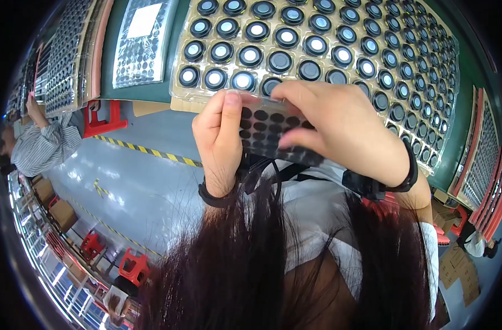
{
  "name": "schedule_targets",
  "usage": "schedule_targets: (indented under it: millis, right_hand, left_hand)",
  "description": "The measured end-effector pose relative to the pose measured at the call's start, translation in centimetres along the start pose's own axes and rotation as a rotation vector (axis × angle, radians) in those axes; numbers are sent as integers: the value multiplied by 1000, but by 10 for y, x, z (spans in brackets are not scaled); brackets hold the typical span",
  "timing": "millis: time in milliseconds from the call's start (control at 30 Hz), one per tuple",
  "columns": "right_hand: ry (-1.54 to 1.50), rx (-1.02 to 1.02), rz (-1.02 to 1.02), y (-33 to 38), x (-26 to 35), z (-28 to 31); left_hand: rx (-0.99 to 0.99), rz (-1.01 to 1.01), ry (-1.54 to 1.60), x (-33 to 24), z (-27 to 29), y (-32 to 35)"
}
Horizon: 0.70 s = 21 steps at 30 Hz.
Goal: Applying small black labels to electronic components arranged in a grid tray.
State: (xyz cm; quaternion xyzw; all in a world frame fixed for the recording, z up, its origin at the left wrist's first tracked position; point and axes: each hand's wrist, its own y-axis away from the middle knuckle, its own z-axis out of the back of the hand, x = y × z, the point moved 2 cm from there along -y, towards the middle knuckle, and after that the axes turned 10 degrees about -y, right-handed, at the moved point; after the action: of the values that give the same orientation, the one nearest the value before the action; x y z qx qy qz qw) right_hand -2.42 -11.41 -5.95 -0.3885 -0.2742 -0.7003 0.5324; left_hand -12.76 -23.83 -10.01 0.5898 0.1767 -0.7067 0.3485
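A clear sheet covered with rows of black round stickers (pixel 267 127) is held up before me, just off the near edge of the tray. My left hand (pixel 220 129) grips its left end, thumb on top and fingers curled behind. Over the right part of the sheet is my right hand (pixel 344 121), its thumb and index finger apart; the thumb is slightly blurred, and the other fingers are mostly hidden. Beyond both hands lies a clear plastic tray (pixel 202 94) filled with round black parts (pixel 280 61). Many have shiny pale centres; several near my right hand are all black.
The tray rests on a green tabletop (pixel 171 66). To its left lies a bagged stack of sticker sheets (pixel 138 66) with a white paper label (pixel 145 21). A red stool (pixel 111 118) stands below the table edge. At far left, a person in a striped sleeve (pixel 50 144) works beside other trays.
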Motion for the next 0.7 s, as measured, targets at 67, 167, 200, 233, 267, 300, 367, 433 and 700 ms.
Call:
schedule_targets:
  millis: [67, 167, 200, 233, 267, 300, 367, 433, 700]
  right_hand:
    - [83, 43, -23, 1, 0, 0]
    - [-31, 49, -73, 0, -10, 6]
    - [-31, 50, -70, 0, -11, 6]
    - [-33, 77, -64, 1, -13, 6]
    - [-35, 106, -58, 2, -14, 6]
    - [-38, 135, -52, 3, -14, 6]
    - [-98, 56, -32, 5, -12, 1]
    - [-222, -91, 2, 6, -9, -3]
    - [-155, -87, 6, 9, -9, 1]
  left_hand:
    - [-88, -57, 181, -17, -12, 0]
    - [-71, -127, 222, -21, -8, -1]
    - [-10, -165, 171, -19, -5, -1]
    - [55, -206, 121, -19, -4, -1]
    - [57, -210, 121, -18, -3, -2]
    - [46, -212, 83, -17, -2, -2]
    - [21, -216, 7, -15, -2, -3]
    - [-14, -232, 6, -12, -5, -1]
    - [-127, -303, -124, -7, -12, 6]
